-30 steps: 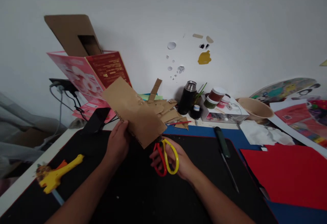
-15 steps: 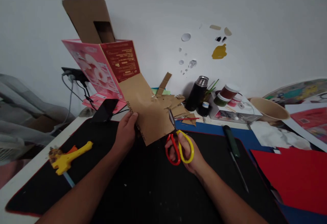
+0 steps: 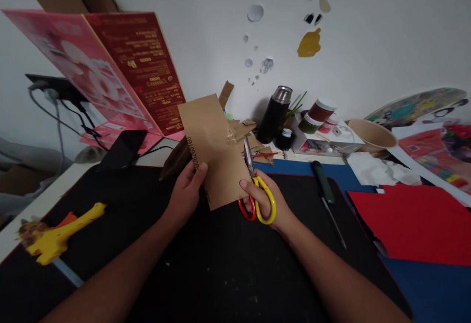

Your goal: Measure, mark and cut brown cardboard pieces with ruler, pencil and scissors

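Observation:
My left hand (image 3: 188,190) grips the lower left edge of a brown cardboard piece (image 3: 215,148), thumb on its face. Printed dark numbers run along that edge, and something clear and shiny sticks to its right side. In my right hand (image 3: 272,198) are scissors (image 3: 249,157) with one yellow and one red handle loop. Their blades point up and look closed, beside the cardboard's right edge. My right thumb lies at the cardboard's lower right edge; whether it touches is unclear. A pink and dark red printed box (image 3: 143,75) stands behind at the left.
A yellow giraffe-shaped object (image 3: 59,234) and a black phone (image 3: 123,148) lie left. Behind are cardboard scraps (image 3: 245,129), a black flask (image 3: 274,114) and paint jars (image 3: 318,117). To the right lie a green-handled tool (image 3: 324,183) and red paper (image 3: 408,220).
The view has shifted, so the box sits larger and farther left. The cardboard's top edge now stands out apart from the box. The scissors have tilted upright, their blades showing more.

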A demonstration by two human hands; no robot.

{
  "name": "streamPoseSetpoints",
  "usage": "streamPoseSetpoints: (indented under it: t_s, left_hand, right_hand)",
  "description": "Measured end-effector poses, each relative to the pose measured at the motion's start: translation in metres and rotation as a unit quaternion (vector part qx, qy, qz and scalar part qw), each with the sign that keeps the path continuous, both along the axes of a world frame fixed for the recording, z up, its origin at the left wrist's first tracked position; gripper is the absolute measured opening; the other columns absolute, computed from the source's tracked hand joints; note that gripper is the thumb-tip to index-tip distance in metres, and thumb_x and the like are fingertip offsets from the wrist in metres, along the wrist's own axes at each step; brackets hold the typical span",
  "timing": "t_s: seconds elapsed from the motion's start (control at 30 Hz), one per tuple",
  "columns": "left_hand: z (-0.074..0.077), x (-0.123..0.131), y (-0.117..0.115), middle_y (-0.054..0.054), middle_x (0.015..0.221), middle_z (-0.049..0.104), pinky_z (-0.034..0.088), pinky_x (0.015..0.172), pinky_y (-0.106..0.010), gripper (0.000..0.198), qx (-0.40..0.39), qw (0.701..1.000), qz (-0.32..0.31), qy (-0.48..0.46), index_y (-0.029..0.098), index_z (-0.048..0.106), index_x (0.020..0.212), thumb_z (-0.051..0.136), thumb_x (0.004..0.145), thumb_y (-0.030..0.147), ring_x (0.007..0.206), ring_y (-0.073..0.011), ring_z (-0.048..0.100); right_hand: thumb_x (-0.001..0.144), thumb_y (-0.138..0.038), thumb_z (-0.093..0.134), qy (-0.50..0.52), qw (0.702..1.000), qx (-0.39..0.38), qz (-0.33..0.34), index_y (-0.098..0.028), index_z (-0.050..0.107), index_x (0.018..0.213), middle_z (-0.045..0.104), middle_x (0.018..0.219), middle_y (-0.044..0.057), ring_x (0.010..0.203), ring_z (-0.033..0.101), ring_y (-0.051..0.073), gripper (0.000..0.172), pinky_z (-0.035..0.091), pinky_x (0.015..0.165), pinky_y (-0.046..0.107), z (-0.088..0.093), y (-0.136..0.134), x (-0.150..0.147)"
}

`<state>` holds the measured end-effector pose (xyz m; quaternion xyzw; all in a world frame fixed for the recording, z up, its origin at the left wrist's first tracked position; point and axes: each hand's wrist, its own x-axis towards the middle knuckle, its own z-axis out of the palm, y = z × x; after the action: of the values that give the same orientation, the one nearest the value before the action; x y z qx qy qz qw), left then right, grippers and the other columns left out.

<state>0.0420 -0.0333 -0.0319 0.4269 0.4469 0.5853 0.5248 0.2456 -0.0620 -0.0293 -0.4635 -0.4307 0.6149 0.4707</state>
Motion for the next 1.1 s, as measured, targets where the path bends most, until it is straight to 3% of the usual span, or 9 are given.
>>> streamPoseSetpoints:
  t_s: [0.17,0.37,0.5,0.6,0.8,0.93,1.1]
  left_hand:
    - [0.0014,0.0012,-0.0035,-0.012,0.113,0.082,0.06,0.093,-0.041,0.065,-0.034,0.998,-0.058,-0.016,0.02,0.079,0.117,0.099,0.069,0.059,0.115,-0.0378,0.073]
    - [0.0018,0.001,-0.0025,-0.009,0.105,0.082,0.061,0.075,-0.036,0.056,-0.023,0.997,-0.063,-0.025,0.021,0.08,0.113,0.096,0.072,0.057,0.092,-0.0303,0.074]
    - [0.001,0.0,-0.0018,-0.007,0.093,0.079,0.047,0.051,-0.027,0.049,-0.035,0.998,-0.048,-0.014,0.02,0.079,0.11,0.094,0.075,0.051,0.069,-0.0213,0.066]
    - [-0.0005,-0.001,-0.001,-0.006,0.087,0.076,0.038,0.043,-0.025,0.049,-0.037,0.998,-0.046,0.001,0.02,0.079,0.111,0.093,0.076,0.051,0.058,-0.0161,0.057]
    - [-0.0009,-0.001,0.0,-0.006,0.088,0.077,0.059,0.069,-0.034,0.052,-0.015,0.999,-0.046,-0.002,0.022,0.079,0.107,0.095,0.073,0.058,0.086,-0.0288,0.072]
    - [-0.0016,-0.0012,0.0005,-0.009,0.105,0.082,0.062,0.085,-0.04,0.057,-0.008,0.999,-0.049,-0.004,0.021,0.079,0.112,0.095,0.073,0.06,0.102,-0.0333,0.075]
    - [-0.004,-0.003,0.0011,-0.012,0.118,0.082,0.063,0.094,-0.044,0.061,0.002,0.998,-0.056,0.023,0.019,0.076,0.12,0.09,0.079,0.061,0.114,-0.0358,0.075]
  right_hand:
    - [0.084,-0.056,0.087,-0.004,1.0,0.005,-0.012,-0.023,0.062,0.101,0.061,0.057,-0.009,0.041,0.053,0.01,0.045,0.045,0.041,0.019,0.0016,0.0013,-0.0001]
    - [0.082,-0.061,0.087,0.009,1.0,-0.007,-0.013,-0.023,0.06,0.098,0.064,0.056,-0.007,0.039,0.054,0.011,0.049,0.044,0.038,0.019,0.0,0.0039,0.0006]
    - [0.084,-0.064,0.084,0.017,1.0,-0.007,-0.023,-0.024,0.058,0.094,0.065,0.053,-0.006,0.036,0.053,0.011,0.049,0.041,0.036,0.019,-0.0006,0.006,0.0014]
    - [0.085,-0.064,0.083,0.02,1.0,0.001,-0.02,-0.023,0.058,0.093,0.065,0.051,-0.006,0.034,0.051,0.011,0.049,0.04,0.035,0.019,-0.0009,0.0069,0.0016]
    - [0.085,-0.061,0.084,0.019,1.0,-0.001,-0.018,-0.023,0.059,0.093,0.066,0.053,-0.006,0.035,0.052,0.011,0.046,0.04,0.035,0.019,-0.0009,0.0061,0.0018]
    - [0.086,-0.057,0.084,0.009,1.0,-0.014,-0.011,-0.023,0.059,0.095,0.066,0.052,-0.006,0.036,0.053,0.011,0.043,0.04,0.036,0.018,-0.0007,0.0049,0.0028]
    - [0.085,-0.059,0.085,0.016,1.0,-0.02,-0.007,-0.022,0.059,0.095,0.066,0.054,-0.006,0.037,0.053,0.01,0.046,0.041,0.036,0.018,-0.0011,0.0049,0.0034]
